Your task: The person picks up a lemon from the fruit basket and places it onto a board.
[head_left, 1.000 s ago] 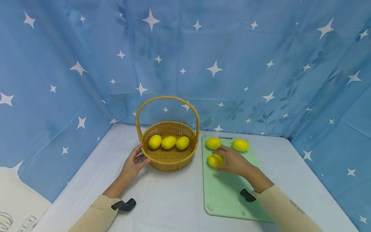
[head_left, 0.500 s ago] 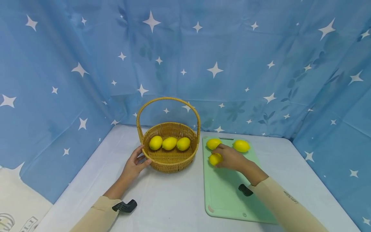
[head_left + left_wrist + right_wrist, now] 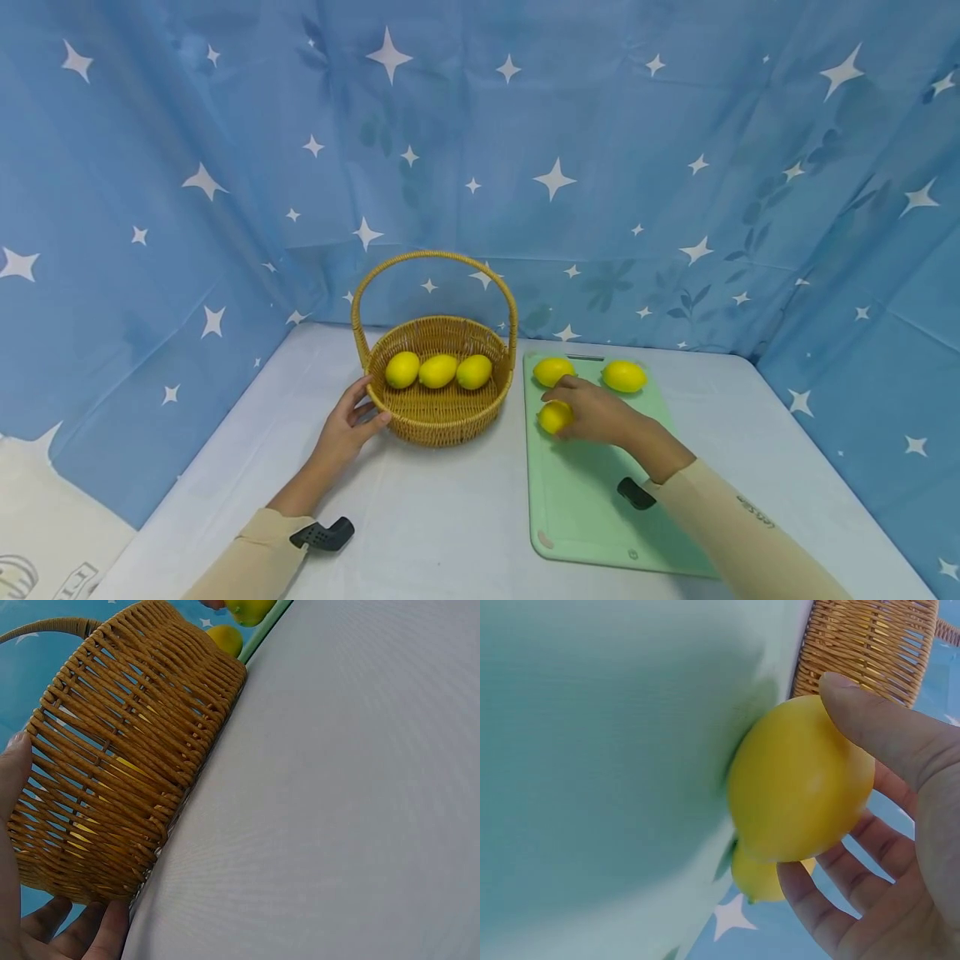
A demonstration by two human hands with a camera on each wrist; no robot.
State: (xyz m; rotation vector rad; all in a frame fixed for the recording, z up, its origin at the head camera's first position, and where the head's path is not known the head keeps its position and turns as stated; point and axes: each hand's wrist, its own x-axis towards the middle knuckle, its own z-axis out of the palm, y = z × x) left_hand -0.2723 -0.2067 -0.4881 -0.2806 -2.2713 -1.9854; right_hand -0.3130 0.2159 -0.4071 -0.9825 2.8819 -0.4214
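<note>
My left hand (image 3: 345, 427) holds the left front side of a wicker basket (image 3: 444, 433) with an arched handle. In the left wrist view the thumb lies at the rim and the fingertips touch the lower side of the woven wall (image 3: 112, 772). Three lemons (image 3: 438, 371) sit in a row inside the basket. Over the green cutting board (image 3: 585, 508), my right hand (image 3: 596, 412) grips a lemon (image 3: 799, 787), thumb on one side and fingers on the other. From these views I cannot tell whether this lemon touches the board.
Behind the held lemon, a lemon (image 3: 553, 372) and another lemon (image 3: 624, 377) lie at the board's far end. White cloth (image 3: 435, 517) covers the table between basket and board. A blue star-patterned curtain (image 3: 480, 125) stands behind and at both sides.
The right forearm has shifted slightly left and forward, and the right fingers now cover more of the lemon. My left hand and the basket have stayed in place.
</note>
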